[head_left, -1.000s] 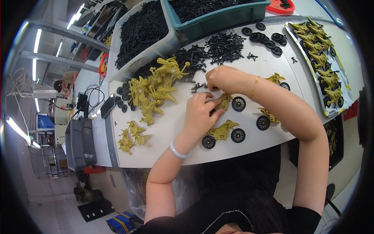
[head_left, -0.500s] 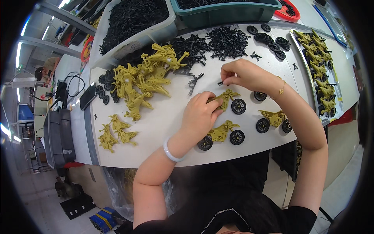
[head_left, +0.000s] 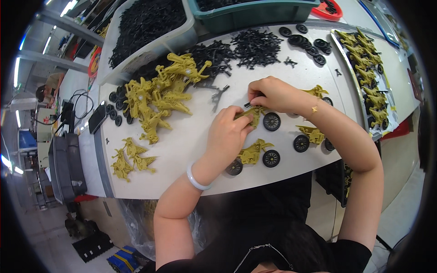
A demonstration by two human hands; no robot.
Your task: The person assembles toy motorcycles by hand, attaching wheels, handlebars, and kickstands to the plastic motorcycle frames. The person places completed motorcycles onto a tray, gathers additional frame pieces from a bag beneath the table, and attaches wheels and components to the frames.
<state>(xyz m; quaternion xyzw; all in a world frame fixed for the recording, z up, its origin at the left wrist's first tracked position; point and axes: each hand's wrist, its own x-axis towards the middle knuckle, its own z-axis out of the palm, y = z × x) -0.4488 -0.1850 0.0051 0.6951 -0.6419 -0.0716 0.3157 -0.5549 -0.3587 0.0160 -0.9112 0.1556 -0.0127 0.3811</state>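
My left hand (head_left: 227,128) is closed on a mustard-yellow toy motorcycle body (head_left: 256,117) lying on the white table, its fingertips along the body's left side. One black spoked wheel (head_left: 272,121) sits at its right end. From above, my right hand (head_left: 275,94) pinches a small black plastic part (head_left: 247,105) right at the body's top edge; whether they touch I cannot tell. Just below lies another yellow motorcycle (head_left: 250,154) with two black wheels. A further wheeled one (head_left: 312,134) lies to the right, and one more (head_left: 316,91) is partly covered by my right forearm.
Yellow bodies (head_left: 157,98) are heaped at left, with several small yellow pieces (head_left: 132,157) nearer me. Black parts (head_left: 256,49) lie behind, before a clear bin (head_left: 184,38) and a green bin (head_left: 255,16). Loose wheels (head_left: 314,49) and a tray (head_left: 339,45) of motorcycles stand right.
My right hand has come down and left, bringing the small black part to the yellow body. My left hand keeps its hold. The whole view has shifted slightly.
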